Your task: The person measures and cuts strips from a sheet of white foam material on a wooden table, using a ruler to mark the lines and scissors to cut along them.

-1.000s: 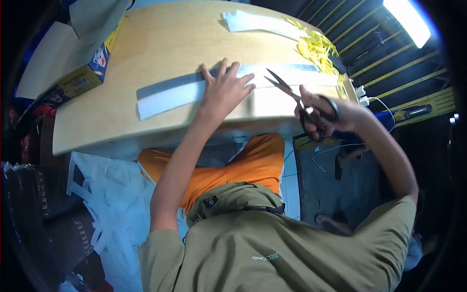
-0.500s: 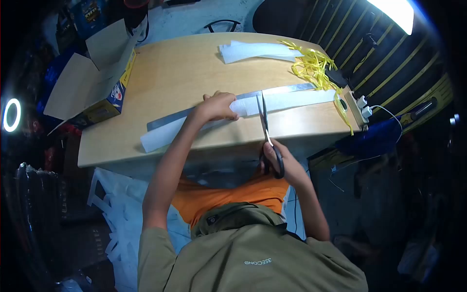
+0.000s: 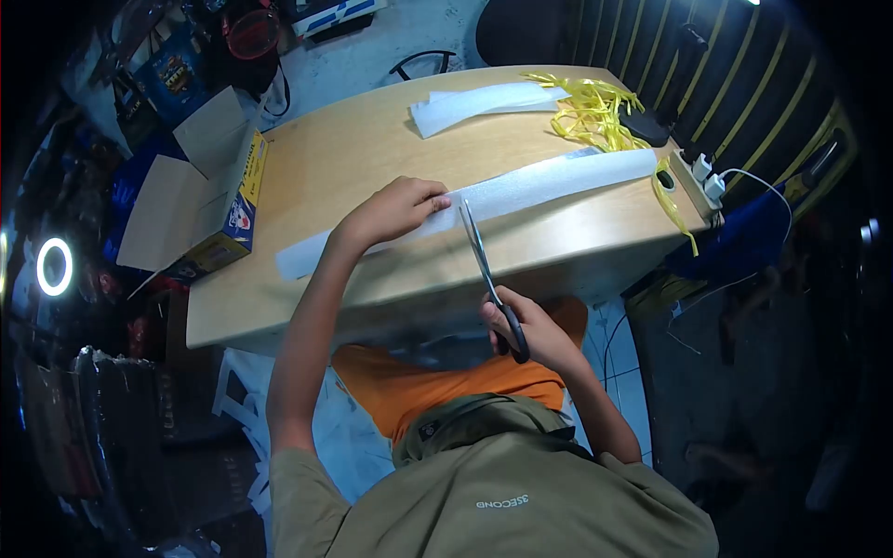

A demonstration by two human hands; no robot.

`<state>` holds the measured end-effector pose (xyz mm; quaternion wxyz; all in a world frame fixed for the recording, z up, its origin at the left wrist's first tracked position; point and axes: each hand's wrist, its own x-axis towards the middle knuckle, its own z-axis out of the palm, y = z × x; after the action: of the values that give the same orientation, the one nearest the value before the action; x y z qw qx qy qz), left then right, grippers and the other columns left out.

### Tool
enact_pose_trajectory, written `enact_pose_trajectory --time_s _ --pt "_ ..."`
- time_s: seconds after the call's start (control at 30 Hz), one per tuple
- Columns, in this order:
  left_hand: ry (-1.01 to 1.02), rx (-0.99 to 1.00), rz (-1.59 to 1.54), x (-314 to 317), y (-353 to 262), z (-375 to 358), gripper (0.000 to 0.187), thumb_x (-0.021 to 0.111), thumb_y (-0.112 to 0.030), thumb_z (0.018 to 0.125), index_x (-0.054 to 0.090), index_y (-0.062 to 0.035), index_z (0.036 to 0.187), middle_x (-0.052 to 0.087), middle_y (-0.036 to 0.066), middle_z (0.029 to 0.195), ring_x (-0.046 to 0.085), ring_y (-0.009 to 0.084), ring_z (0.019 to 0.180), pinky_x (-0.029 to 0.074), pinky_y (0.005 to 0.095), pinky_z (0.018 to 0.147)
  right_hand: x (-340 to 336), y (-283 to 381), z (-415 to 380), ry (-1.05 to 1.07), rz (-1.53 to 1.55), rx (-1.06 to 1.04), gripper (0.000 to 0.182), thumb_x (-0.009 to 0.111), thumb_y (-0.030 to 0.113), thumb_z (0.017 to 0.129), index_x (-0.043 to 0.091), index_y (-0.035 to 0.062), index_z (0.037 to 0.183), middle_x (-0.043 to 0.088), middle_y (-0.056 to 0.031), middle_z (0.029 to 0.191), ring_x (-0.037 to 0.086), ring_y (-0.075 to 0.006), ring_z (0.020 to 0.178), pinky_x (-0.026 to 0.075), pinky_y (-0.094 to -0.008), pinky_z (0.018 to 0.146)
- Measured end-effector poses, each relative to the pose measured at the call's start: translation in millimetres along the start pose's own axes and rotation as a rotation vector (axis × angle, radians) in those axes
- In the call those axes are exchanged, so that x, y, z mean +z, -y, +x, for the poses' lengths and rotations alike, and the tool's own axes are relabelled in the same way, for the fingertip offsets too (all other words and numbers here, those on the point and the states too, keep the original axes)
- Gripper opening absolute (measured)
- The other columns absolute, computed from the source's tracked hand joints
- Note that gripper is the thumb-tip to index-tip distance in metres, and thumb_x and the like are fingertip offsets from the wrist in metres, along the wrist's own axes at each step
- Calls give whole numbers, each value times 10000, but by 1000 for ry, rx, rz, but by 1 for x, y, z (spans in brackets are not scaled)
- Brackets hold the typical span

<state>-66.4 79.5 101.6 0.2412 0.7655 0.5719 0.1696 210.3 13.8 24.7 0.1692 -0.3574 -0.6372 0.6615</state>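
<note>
A long white foam strip (image 3: pixel 549 183) lies lengthwise along the front of the table. My left hand (image 3: pixel 395 209) is closed on it left of the middle, thumb and fingers gripping its edge. Most of a metal ruler (image 3: pixel 583 152) is hidden under the strip; a shiny bit of it shows along the far side. At the front edge of the table, my right hand (image 3: pixel 530 330) grips black-handled scissors (image 3: pixel 482 256). Their blades look nearly closed and point away from me, tips close to the strip's near edge.
More white foam strips (image 3: pixel 484 104) lie at the back beside a tangle of yellow ribbon (image 3: pixel 595 112). An open cardboard box (image 3: pixel 209 200) stands at the left end. A power strip (image 3: pixel 693 186) with white plugs sits at the right edge, a loose yellow ribbon (image 3: pixel 674 209) nearby.
The scissors have moved off the foam strip toward me, and their blades have come together. The strip now covers most of the ruler. The camera view has shifted a little.
</note>
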Motion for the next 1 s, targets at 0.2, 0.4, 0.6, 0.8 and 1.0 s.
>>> enact_pose_trajectory --time_s 0.2,0.4,0.6,0.8,1.0 --pt "16 -43 -46 -5 -2 -4 366 535 -292 1048 684 30 1139 711 165 933 641 244 832 494 366 814 2 -1 1 -61 -105 -25 420 608 473 1022 582 56 1067 569 -2 706 600 -89 625 450 -262 545" --pt "42 -64 -105 -3 -5 -8 385 516 -309 1067 684 37 1065 661 101 832 571 160 771 477 333 762 8 -2 5 -90 -31 -50 590 634 590 961 606 18 1106 577 -35 652 581 -113 622 459 -290 582" --pt "49 -71 -171 2 -9 -12 389 522 -319 1071 661 33 984 602 47 778 500 109 737 453 312 719 8 1 12 -75 -20 -48 488 604 539 1004 591 59 1088 576 1 702 599 -86 636 458 -245 568" --pt "46 -40 -199 5 -6 -15 392 525 -328 1072 661 28 977 581 40 766 483 105 731 448 302 714 8 2 15 -75 -25 -48 504 605 537 1005 606 49 1131 594 -7 711 604 -89 640 455 -244 570" --pt "106 -61 -137 1 -7 -14 413 529 -339 1063 687 42 1046 660 149 826 564 196 749 482 357 762 9 6 16 -63 -23 -50 503 603 535 1006 607 43 1108 594 -8 707 605 -91 640 457 -246 578"
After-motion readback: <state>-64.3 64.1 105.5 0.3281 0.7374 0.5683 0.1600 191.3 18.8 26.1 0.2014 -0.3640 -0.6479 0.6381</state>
